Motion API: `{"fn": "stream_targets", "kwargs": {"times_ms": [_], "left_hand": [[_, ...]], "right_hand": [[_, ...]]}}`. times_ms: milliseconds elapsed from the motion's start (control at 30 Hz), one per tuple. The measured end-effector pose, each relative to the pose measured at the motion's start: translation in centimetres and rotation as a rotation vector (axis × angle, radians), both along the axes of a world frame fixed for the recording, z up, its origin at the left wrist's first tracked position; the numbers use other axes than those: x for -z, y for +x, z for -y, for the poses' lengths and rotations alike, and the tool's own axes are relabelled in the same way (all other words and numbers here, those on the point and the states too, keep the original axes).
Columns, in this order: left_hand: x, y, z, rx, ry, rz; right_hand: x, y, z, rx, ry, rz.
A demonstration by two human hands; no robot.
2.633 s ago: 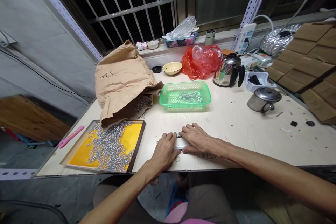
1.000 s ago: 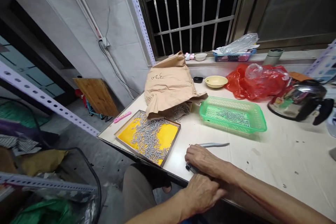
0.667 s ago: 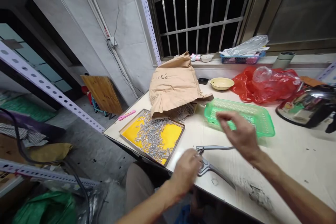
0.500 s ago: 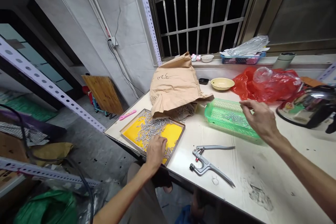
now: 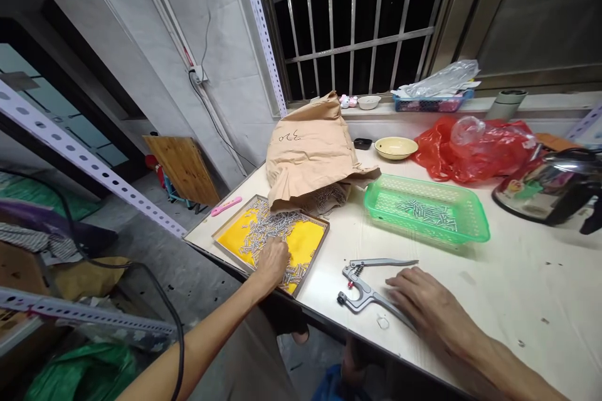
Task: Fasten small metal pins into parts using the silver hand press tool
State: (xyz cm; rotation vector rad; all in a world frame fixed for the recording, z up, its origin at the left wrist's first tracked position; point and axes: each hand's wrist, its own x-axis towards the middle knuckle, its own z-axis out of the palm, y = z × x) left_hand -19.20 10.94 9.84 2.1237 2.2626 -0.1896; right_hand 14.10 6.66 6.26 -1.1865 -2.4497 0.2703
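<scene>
My left hand (image 5: 273, 259) is in a shallow tray (image 5: 314, 255) with a yellow bottom, its fingers pinched together among many small silvery metal pieces (image 5: 269, 229). Whatever lies between those fingertips is hidden. On the table, C-jawed pliers (image 5: 363, 293) with a spring lie with their two handles spread. Over the lower handle's end, partly covering it, is my right hand (image 5: 430, 304), palm down, fingers stretched out and apparently holding nothing. Behind it, a green plastic basket (image 5: 476, 222) contains more of the small metal pieces (image 5: 430, 213).
A brown paper bag (image 5: 310, 147) leans over the tray's far edge, metal pieces at its mouth. A pink-handled tool (image 5: 226, 205) lies left. Further back are a yellow bowl (image 5: 396, 148), a red plastic bag (image 5: 439, 149) and a kettle (image 5: 540, 191). The table's front edge (image 5: 324, 315) runs below the tray.
My right hand has come from above the green basket down and toward me to the pliers' lower handle, its fingers now extended. My left hand stays in the tray, slightly shifted.
</scene>
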Motion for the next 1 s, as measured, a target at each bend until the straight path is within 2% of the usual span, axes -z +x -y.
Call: {"fn": "stream_targets", "kwargs": {"times_ms": [133, 300, 400, 467, 500, 567, 667, 800, 1000], "left_hand": [[-0.3, -0.1, -0.4, 0.014, -0.011, 0.039], [-2.1, 0.0, -0.3, 0.053, 0.026, 0.172], [-2.4, 2.0, 0.6, 0.056, 0.027, 0.446], [-2.0, 4.1, 1.6, 0.08, 0.003, 0.614], [-1.5, 5.2, 2.2, 0.114, -0.008, 0.637], [-0.6, 7.2, 3.2, 0.205, -0.016, 0.58], [0.8, 8.9, 4.1, 0.315, -0.039, 0.377], [1.8, 9.0, 4.1, 0.397, -0.104, 0.213], [2.1, 8.5, 4.6, 0.47, -0.121, 0.095]], "right_hand": [[0.4, -0.3, 1.9, -0.01, -0.088, 0.048], [0.8, -0.6, 2.5, 0.025, -0.113, 0.072], [0.7, -0.6, 2.4, 0.037, -0.1, 0.065], [0.4, -0.5, 2.2, 0.059, -0.103, 0.09], [0.2, -0.3, 2.2, 0.074, -0.106, 0.109], [-0.2, 0.1, 2.2, 0.105, -0.106, 0.142], [-0.4, 0.8, 2.3, 0.126, -0.091, 0.165], [0.2, 1.1, 2.5, 0.139, -0.091, 0.172], [0.8, 0.7, 2.4, 0.171, -0.103, 0.225]]}}
